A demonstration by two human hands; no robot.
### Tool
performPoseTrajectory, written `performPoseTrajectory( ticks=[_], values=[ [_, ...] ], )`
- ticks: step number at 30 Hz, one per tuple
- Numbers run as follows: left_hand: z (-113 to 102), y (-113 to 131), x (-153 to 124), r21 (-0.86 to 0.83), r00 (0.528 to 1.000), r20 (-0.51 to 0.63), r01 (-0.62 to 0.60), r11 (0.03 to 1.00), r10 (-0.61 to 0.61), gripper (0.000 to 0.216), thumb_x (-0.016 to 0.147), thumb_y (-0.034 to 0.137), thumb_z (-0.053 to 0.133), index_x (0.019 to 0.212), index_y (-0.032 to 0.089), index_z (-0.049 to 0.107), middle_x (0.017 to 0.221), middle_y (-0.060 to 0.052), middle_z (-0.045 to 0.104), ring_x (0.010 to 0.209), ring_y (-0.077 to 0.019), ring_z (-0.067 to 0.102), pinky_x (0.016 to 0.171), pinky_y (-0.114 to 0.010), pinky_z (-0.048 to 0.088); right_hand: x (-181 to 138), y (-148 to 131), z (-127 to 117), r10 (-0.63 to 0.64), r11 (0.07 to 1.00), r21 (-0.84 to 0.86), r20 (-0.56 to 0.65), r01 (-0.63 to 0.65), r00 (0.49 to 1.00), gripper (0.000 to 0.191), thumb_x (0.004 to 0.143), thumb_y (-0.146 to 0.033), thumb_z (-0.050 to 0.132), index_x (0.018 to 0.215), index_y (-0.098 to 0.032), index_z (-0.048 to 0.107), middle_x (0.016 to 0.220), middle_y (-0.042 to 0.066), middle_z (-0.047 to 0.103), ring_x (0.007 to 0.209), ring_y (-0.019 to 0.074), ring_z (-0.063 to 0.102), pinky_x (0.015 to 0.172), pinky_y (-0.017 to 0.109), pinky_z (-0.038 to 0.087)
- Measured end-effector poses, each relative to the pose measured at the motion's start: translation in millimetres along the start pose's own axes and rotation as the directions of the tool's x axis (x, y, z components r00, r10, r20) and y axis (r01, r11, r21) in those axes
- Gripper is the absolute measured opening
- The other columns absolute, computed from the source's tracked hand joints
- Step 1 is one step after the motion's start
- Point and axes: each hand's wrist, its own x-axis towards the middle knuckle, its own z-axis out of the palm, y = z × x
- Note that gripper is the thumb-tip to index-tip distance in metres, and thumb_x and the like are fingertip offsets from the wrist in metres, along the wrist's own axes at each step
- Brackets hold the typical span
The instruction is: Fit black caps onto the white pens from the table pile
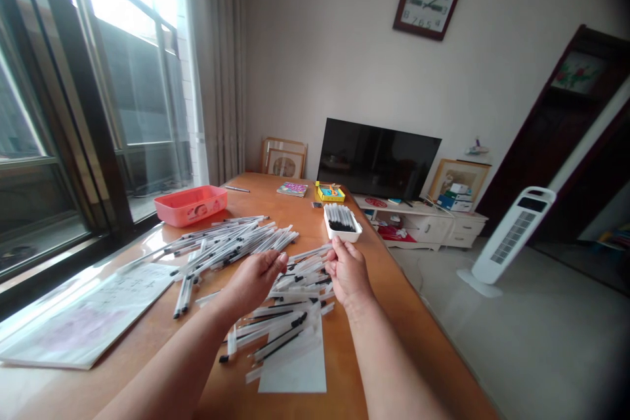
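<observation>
My left hand (256,277) is closed in a pinch above the pile of loose pen parts; whatever lies between its fingertips is too small to make out. Curled fingers also close my right hand (348,270), just in front of a white box (344,234); what it grips, if anything, I cannot make out. Upright in that box stand many pens (339,215) with black ends. Clear tubes, black caps and thin refills (295,328) lie scattered under and between the hands, partly on a white sheet (300,371). A larger heap of capped pens (236,243) lies to the left.
A red plastic basket (191,205) sits by the window. At the left front lies a large book (83,315). Farther back are a colourful booklet (292,189) and a yellow box (330,193). The table's right edge (423,308) drops to the floor, where a tower fan (512,236) stands.
</observation>
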Motion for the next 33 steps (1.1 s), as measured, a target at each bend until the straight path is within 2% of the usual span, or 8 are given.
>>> performPoseTrajectory(
  ticks=[5, 10, 14, 17, 21, 26, 30, 33],
  values=[
    [0, 10, -1, -0.185, 0.991, 0.062, 0.126, 0.975, -0.116, 0.050, 0.097, 0.059, 0.047, 0.065, 0.021, 0.058, 0.060, 0.001, 0.049, 0.059, -0.0158, 0.043, 0.060, -0.028, 0.033, -1, -3, 1, -0.018, 1.000, 0.013, 0.019, 0.017, 1.000, 0.032, 0.077, -0.041, 0.082, 0.079, -0.017, 0.062, 0.058, -0.006, 0.050, 0.043, 0.0034, 0.028, 0.042, 0.020, 0.022],
    [-3, 10, -4, -0.405, 0.961, 0.164, 0.273, 0.873, -0.224, 0.056, 0.093, 0.065, 0.048, 0.057, 0.022, 0.048, 0.052, 0.003, 0.040, 0.051, -0.0127, 0.031, 0.052, -0.027, 0.027, -1, -3, 0, -0.004, 1.000, 0.028, 0.085, 0.002, 0.996, 0.032, 0.079, -0.043, 0.081, 0.081, -0.017, 0.063, 0.061, -0.005, 0.049, 0.045, 0.0040, 0.029, 0.043, 0.020, 0.022],
    [1, 3, -4, -0.415, 0.932, 0.240, 0.353, 0.839, -0.273, 0.055, 0.091, 0.067, 0.050, 0.065, 0.020, 0.059, 0.056, 0.000, 0.050, 0.053, -0.0141, 0.042, 0.053, -0.027, 0.033, -2, 0, 0, -0.024, 0.998, -0.054, 0.068, 0.027, 0.997, 0.034, 0.080, -0.046, 0.080, 0.081, -0.017, 0.063, 0.059, -0.006, 0.048, 0.046, 0.0048, 0.030, 0.043, 0.020, 0.022],
    [10, -1, -2, -0.368, 0.951, 0.171, 0.305, 0.878, -0.258, 0.051, 0.090, 0.065, 0.053, 0.079, 0.018, 0.067, 0.069, -0.004, 0.061, 0.063, -0.0172, 0.053, 0.059, -0.027, 0.041, -3, 5, 1, -0.041, 0.990, -0.131, 0.041, 0.046, 0.998, 0.036, 0.079, -0.049, 0.080, 0.079, -0.018, 0.061, 0.058, -0.006, 0.047, 0.047, 0.0057, 0.032, 0.043, 0.020, 0.021],
    [24, -6, 1, -0.250, 0.999, -0.027, 0.035, 0.968, -0.043, 0.037, 0.085, 0.055, 0.067, 0.100, 0.020, 0.070, 0.080, -0.002, 0.065, 0.070, -0.0162, 0.054, 0.062, -0.025, 0.041, -7, 11, 4, -0.010, 0.981, -0.193, 0.061, 0.022, 0.998, 0.039, 0.080, -0.054, 0.078, 0.080, -0.019, 0.060, 0.060, -0.005, 0.049, 0.048, 0.0063, 0.033, 0.044, 0.020, 0.023],
    [25, -2, 2, 0.002, 0.987, -0.105, -0.122, 0.993, 0.122, 0.028, 0.095, 0.047, 0.057, 0.088, 0.021, 0.067, 0.076, 0.000, 0.063, 0.070, -0.0155, 0.053, 0.066, -0.025, 0.041, -12, 14, 11, 0.014, 0.986, -0.165, 0.098, 0.002, 0.995, 0.039, 0.082, -0.054, 0.076, 0.083, -0.017, 0.064, 0.059, -0.005, 0.050, 0.046, 0.0056, 0.031, 0.044, 0.020, 0.023],
    [16, 4, 0, -0.043, 0.993, -0.077, -0.095, 0.995, 0.091, 0.037, 0.097, 0.050, 0.052, 0.083, 0.020, 0.069, 0.070, 0.000, 0.061, 0.067, -0.0158, 0.051, 0.065, -0.026, 0.040, -6, 1, 5, 0.008, 0.995, -0.104, 0.107, 0.003, 0.994, 0.037, 0.080, -0.050, 0.079, 0.082, -0.017, 0.064, 0.058, -0.005, 0.050, 0.047, 0.0059, 0.032, 0.044, 0.020, 0.022],
    [6, 2, -1, -0.220, 0.991, -0.092, 0.077, 0.972, -0.099, 0.046, 0.094, 0.059, 0.054, 0.078, 0.019, 0.071, 0.059, 0.002, 0.052, 0.057, -0.0146, 0.044, 0.057, -0.026, 0.035, 5, -13, -11, -0.089, 0.996, -0.023, -0.001, 0.089, 0.996, 0.034, 0.077, -0.047, 0.080, 0.082, -0.018, 0.063, 0.059, -0.006, 0.048, 0.047, 0.0059, 0.031, 0.044, 0.021, 0.022]
  ],
)
